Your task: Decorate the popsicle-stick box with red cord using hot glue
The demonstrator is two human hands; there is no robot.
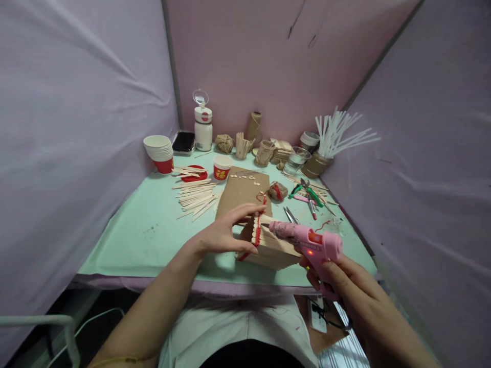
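Left hand [224, 232]: spread wide, thumb and fingers reaching around the trimmed edge of a stick-covered box [276, 255]; how firmly it presses, I cannot tell.

Right hand [351, 276]: wrapped about the grip of a pink glue gun [299, 235], indicator lit, nozzle pointing left at the box's edge — touching or just short of it, unclear from here.

Box: near the front of the table [134, 235], between the hands; pale wooden sticks along its sides, red yarn trim [258, 236] along the scalloped end.

Step in hand, by my reading: gluing at that trimmed edge. A next move would call for a steady box, a thin bead, and fingertips kept clear of the hot tip.

Just beyond: a cardboard sheet [241, 189] bearing small wooden pieces [245, 177]; to its right, a yarn bundle [278, 191], brown and red; scissors [290, 214], partly behind the gun; green-handled pliers [314, 196].

Left of the cardboard: loose sticks [197, 197], fanned out; one red-and-white paper cup [222, 167].

Back row: stacked cups [159, 151], white bottle [203, 133], twine ball [224, 143], white rods [337, 133] standing in a brown holder [316, 165].
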